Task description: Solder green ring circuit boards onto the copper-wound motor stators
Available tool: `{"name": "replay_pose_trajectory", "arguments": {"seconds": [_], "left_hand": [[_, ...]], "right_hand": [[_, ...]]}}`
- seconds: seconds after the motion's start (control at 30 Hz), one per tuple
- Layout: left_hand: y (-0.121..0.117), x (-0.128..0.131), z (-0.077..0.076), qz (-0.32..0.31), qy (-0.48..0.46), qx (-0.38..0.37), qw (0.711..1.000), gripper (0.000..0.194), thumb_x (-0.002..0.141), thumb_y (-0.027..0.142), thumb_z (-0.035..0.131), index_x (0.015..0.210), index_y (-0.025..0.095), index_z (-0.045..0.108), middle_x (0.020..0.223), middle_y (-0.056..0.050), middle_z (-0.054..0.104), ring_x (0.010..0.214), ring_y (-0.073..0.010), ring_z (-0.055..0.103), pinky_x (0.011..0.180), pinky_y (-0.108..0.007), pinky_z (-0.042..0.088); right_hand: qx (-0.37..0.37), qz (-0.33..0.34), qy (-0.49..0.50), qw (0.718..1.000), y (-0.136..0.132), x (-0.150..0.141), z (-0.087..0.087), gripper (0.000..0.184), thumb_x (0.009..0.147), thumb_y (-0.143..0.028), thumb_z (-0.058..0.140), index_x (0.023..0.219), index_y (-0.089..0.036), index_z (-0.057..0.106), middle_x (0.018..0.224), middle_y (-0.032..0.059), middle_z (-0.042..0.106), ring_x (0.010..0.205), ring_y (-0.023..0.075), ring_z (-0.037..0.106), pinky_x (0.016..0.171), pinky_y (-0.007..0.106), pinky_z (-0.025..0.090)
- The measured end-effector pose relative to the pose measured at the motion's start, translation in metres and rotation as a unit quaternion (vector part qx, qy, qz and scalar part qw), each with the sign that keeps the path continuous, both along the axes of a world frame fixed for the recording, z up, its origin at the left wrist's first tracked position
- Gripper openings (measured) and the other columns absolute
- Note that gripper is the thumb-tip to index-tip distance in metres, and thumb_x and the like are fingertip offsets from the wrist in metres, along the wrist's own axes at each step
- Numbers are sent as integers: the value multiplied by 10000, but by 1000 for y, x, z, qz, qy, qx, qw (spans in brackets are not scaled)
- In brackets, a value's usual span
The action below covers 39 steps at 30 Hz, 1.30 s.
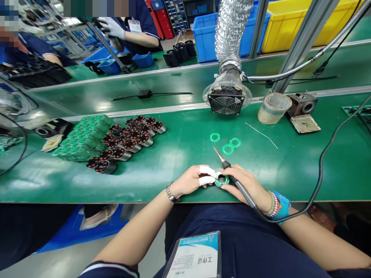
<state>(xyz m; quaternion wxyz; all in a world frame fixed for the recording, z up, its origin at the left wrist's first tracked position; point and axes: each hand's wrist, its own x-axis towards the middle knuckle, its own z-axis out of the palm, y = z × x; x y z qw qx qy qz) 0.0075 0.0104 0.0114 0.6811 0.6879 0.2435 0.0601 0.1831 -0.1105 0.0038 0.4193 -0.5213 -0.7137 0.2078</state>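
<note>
- Two large plastic bins, one blue bin [204, 42] and one yellow bin [279, 31], stand beyond the far side of the bench; their contents cannot be made out.
- A beige pot [271, 114] sits at far right, beside a metal stand [303, 103] with a sponge tray [305, 124] holding a pale, worn pad.
- At left, a heap of green circuit boards [87, 135] lies against rows of round motor parts [127, 143] with copper windings.
- Three green rings [215, 137] lie beyond the hands, two of them touching; a thin bent wire [262, 136] lies to their right.
- The left hand [193, 180], two fingertips covered in white, pinches the left side of a small round part [222, 180] with a green ring face, close to the bench's near edge.
- The right hand [247, 182] grips a soldering iron [242, 190], its tip pointing far and left, while fingers also touch the round part's right side.
- A silver duct [232, 34] ending in a fan [226, 103] hangs beyond the rings. The iron's black cable [321, 166] loops across the right side.
- Green bench surface [171, 164] stretches between the motor parts and the left hand, and between the right hand and the cable.
</note>
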Motion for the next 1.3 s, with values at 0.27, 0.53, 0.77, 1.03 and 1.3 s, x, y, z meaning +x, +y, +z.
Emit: {"name": "replay_pose_trajectory", "arguments": {"seconds": [0.27, 0.53, 0.77, 1.03, 1.3], "left_hand": [[-21, 8, 0, 103, -8, -62, 993, 204, 720, 263, 640, 785, 155, 479, 636, 41, 486, 499, -57, 473, 465, -179, 422], [-35, 12, -1, 173, -4, -52, 983, 216, 791, 294, 548, 951, 185, 452, 728, 34, 420, 516, -52, 412, 429, -162, 379], [-21, 6, 12, -24, 64, 230, 971, 663, 611, 402, 737, 1183, 226, 452, 1034, -60, 514, 615, -98, 467, 628, -280, 436], [66, 34, 22, 94, 162, 283, 941, 515, 639, 484, 677, 1014, 166, 523, 569, 54, 500, 514, -122, 474, 504, -226, 371], [273, 106, 23, 315, 255, 403, 820, 493, 648, 374, 708, 1035, 120, 539, 1000, -131, 639, 901, -230, 595, 790, -316, 434]], "right_hand": [[14, -1, 0, 1000, 1, 1, -2, 314, 826, -212, 578, 1121, -188, 475, 994, 80, 593, 922, 192, 549, 809, 341, 484], [1, -12, -4, 1000, -2, 0, 2, 350, 816, -228, 592, 1139, -206, 460, 1073, 85, 595, 967, 190, 570, 838, 327, 484], [-16, -157, -34, 987, 11, 51, 13, 314, 815, -278, 586, 1108, -219, 487, 1079, 68, 614, 966, 187, 602, 851, 309, 486], [60, -359, -124, 923, 51, 155, 19, 284, 818, -329, 567, 1059, -181, 536, 937, 71, 646, 823, 203, 635, 773, 326, 495], [34, -302, -83, 949, 53, 137, -5, 148, 872, -266, 502, 1002, -198, 517, 919, 74, 683, 783, 185, 677, 696, 291, 556]]}}
